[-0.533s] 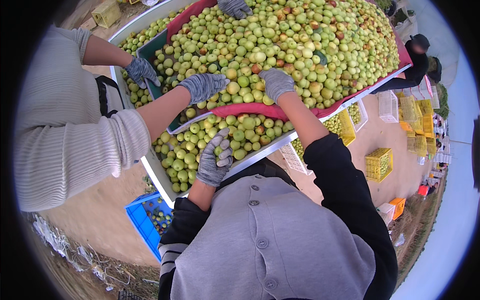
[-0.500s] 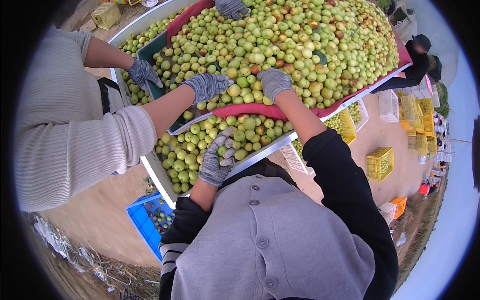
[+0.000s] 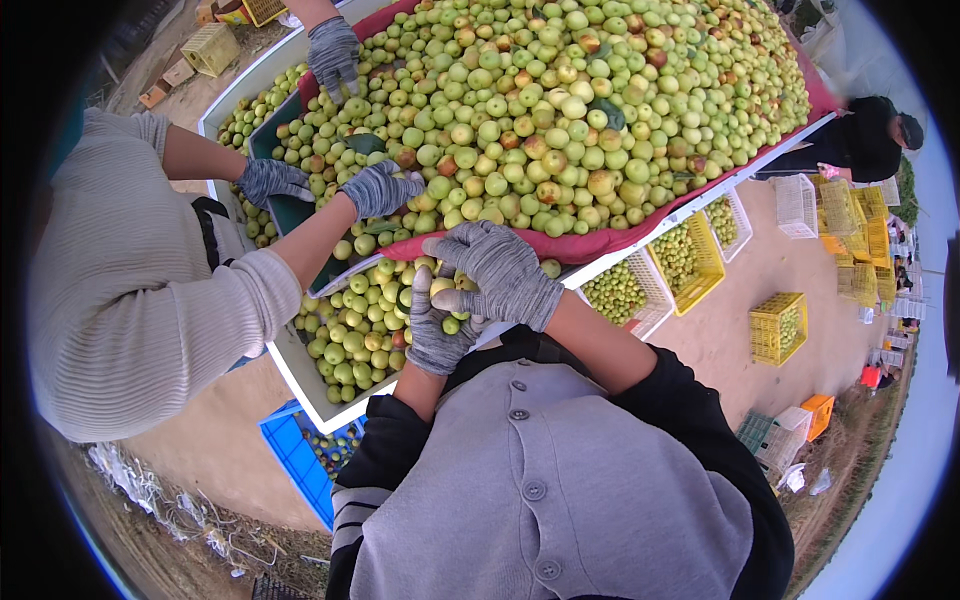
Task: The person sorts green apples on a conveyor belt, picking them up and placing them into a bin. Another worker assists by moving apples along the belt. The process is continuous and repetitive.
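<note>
Small green and yellowish fruits [image 3: 560,110] lie heaped on a long table lined with red cloth [image 3: 580,247]. Below its near edge a white trough [image 3: 300,385] holds more of the fruits [image 3: 350,335]. Both my hands wear grey gloves and meet over this trough. My left hand [image 3: 432,335] is cupped upward with a green fruit [image 3: 441,287] against its fingertips. My right hand [image 3: 500,272] curls over it, back toward me, hiding its palm. A co-worker in a beige sweater has gloved hands [image 3: 380,190] on the pile's left end.
Another person's gloved hand [image 3: 335,50] reaches onto the pile at the top. A blue crate [image 3: 290,450] sits below the trough. Yellow and white crates [image 3: 690,260], some holding fruit, stand on the dirt ground at right. A person in black [image 3: 870,135] stands at the table's far right.
My right hand has come off the heap and down to my left hand over the trough. The co-worker's hands have shifted slightly on the pile.
</note>
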Demonstrator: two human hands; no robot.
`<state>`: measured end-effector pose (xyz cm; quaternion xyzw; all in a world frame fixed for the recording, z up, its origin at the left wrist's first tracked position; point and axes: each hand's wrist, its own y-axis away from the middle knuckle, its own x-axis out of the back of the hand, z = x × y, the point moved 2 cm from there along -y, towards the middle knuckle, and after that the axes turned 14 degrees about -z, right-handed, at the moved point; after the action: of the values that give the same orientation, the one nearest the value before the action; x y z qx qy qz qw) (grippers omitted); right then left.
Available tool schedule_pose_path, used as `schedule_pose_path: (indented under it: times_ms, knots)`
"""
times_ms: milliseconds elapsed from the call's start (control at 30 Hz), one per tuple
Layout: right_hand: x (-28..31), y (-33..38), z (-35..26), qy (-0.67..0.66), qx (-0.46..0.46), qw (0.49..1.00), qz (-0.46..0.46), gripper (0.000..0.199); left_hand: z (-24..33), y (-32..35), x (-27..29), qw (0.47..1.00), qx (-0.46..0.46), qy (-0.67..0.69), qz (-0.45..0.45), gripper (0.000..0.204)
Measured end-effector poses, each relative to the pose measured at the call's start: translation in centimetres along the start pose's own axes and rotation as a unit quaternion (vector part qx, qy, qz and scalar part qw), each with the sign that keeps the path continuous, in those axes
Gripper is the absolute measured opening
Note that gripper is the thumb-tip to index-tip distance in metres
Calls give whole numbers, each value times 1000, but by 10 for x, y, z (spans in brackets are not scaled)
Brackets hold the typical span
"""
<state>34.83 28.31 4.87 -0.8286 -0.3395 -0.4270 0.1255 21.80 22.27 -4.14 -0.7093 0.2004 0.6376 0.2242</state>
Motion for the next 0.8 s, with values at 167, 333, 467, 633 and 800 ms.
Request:
schedule_pose_path:
  times_ms: [167,333,467,633,800]
  knots:
    - [46,44,90,106,-180,974,85,51,-30,-6,9,967,-8,-254,2,48]
    - [81,18,126,13,-110,994,23,36,-59,3,-11,991,-130,35,4,41]
    - [161,-34,177,185,-200,960,64,30,-78,22,-31,986,-162,20,-32,44]
    - [153,-100,175,293,-291,903,-121,33,-72,36,-36,981,-189,42,-20,42]
    - [130,-120,167,296,-384,862,-150,46,-41,60,-53,977,-209,22,-34,38]
